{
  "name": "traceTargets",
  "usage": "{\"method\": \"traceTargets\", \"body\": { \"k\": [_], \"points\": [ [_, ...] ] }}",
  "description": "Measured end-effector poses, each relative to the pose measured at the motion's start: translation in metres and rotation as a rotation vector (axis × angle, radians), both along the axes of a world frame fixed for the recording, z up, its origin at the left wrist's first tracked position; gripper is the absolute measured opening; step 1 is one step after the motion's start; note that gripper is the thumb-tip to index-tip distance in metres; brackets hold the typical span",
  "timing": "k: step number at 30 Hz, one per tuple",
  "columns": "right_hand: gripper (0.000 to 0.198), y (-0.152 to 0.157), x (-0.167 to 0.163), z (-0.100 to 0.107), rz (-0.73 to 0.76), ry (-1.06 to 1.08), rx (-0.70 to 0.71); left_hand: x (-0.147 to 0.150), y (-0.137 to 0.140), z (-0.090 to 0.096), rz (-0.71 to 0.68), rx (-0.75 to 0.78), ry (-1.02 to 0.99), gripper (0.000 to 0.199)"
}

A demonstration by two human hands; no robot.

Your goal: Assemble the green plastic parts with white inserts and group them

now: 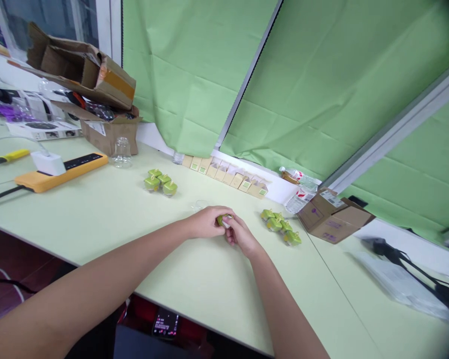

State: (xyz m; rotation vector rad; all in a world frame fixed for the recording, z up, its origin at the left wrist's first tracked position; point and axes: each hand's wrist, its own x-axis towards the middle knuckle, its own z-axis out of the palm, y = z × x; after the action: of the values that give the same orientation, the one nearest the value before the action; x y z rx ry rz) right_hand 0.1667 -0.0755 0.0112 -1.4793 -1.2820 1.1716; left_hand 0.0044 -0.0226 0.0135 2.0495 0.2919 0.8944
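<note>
My left hand (206, 223) and my right hand (241, 235) meet over the middle of the table, both closed around a small green object (220, 220). A white piece (227, 221) shows at the right fingertips; the fingers hide most of what is held. Just beyond my left hand lies a clear round plastic piece (199, 204). A group of small green pieces (151, 183) with clear bottoms and little loops on top stands to the left. More such green pieces (275, 224) stand in a cluster to the right of my hands.
A row of small beige boxes (224, 174) lines the wall. At the left are an orange power strip (41, 182), a clear jar (122, 152) and cardboard boxes (110, 132). A cardboard carton (333, 217), a plastic bottle (301, 199) and black cables (407, 264) are at the right.
</note>
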Motion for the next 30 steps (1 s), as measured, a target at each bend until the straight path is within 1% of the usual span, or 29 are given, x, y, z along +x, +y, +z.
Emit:
{"method": "traceTargets", "body": {
  "k": [3,9,11,14,18,22,25,30],
  "points": [
    [0.044,-0.001,0.000,0.002,0.015,-0.031,-0.002,0.000,0.000,0.000,0.008,-0.001,-0.014,0.048],
    [0.047,0.000,0.003,0.001,0.037,-0.024,0.052,0.001,0.000,0.000,0.000,-0.073,-0.013,0.045],
    [0.046,0.001,0.005,0.001,0.036,0.000,0.058,0.001,0.000,0.002,-0.019,-0.087,-0.017,0.042],
    [0.044,0.001,0.008,0.000,0.061,0.045,0.042,0.000,-0.001,0.003,-0.083,-0.128,-0.021,0.038],
    [0.041,-0.001,0.011,0.002,0.099,0.091,0.001,-0.001,0.001,0.000,-0.151,-0.185,-0.017,0.037],
    [0.039,-0.002,0.010,0.004,0.099,0.119,-0.037,0.000,0.007,-0.007,-0.160,-0.237,-0.028,0.041],
    [0.037,-0.002,0.009,0.004,0.089,0.143,-0.044,0.001,0.011,-0.012,-0.192,-0.275,-0.041,0.046],
    [0.033,0.000,0.010,0.001,0.086,0.165,-0.043,0.001,0.013,-0.014,-0.184,-0.276,-0.038,0.048]
  ]
}}
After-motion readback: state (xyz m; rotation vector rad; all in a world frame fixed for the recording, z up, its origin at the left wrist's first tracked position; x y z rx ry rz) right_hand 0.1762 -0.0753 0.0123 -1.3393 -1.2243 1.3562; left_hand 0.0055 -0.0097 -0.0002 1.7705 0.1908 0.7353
